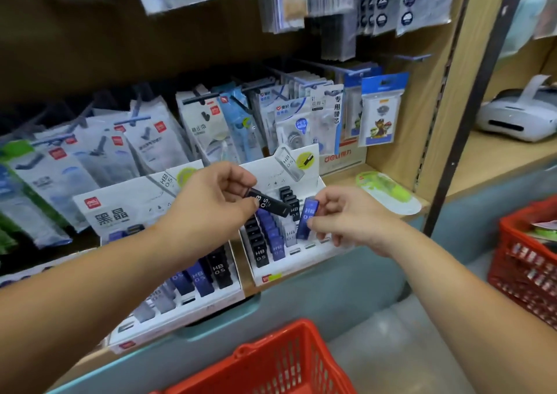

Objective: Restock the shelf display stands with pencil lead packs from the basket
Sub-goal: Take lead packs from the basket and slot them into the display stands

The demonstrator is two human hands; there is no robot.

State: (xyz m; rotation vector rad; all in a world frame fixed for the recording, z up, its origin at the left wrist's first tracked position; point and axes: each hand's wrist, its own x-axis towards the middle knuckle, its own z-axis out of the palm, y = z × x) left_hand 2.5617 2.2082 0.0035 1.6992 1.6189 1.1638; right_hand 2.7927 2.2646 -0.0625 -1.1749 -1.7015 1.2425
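Two white display stands sit side by side on the shelf, the left stand (126, 212) and the right stand (304, 261), each with rows of black, blue and grey HB 0.5 lead packs. My left hand (211, 203) pinches a black lead pack (271, 203), held tilted above the right stand. My right hand (346, 215) pinches a blue lead pack (307, 218), upright over the right stand's right-hand rows. A red basket (271, 363) stands below me at the bottom edge; its contents are hidden.
Hanging packs of correction tape (144, 140) and refills fill the hooks behind the stands. A green-and-white pack (388, 191) lies on the shelf to the right. A second red basket (527, 261) with goods stands at the right, and a white printer (518, 116) sits beyond the shelf post.
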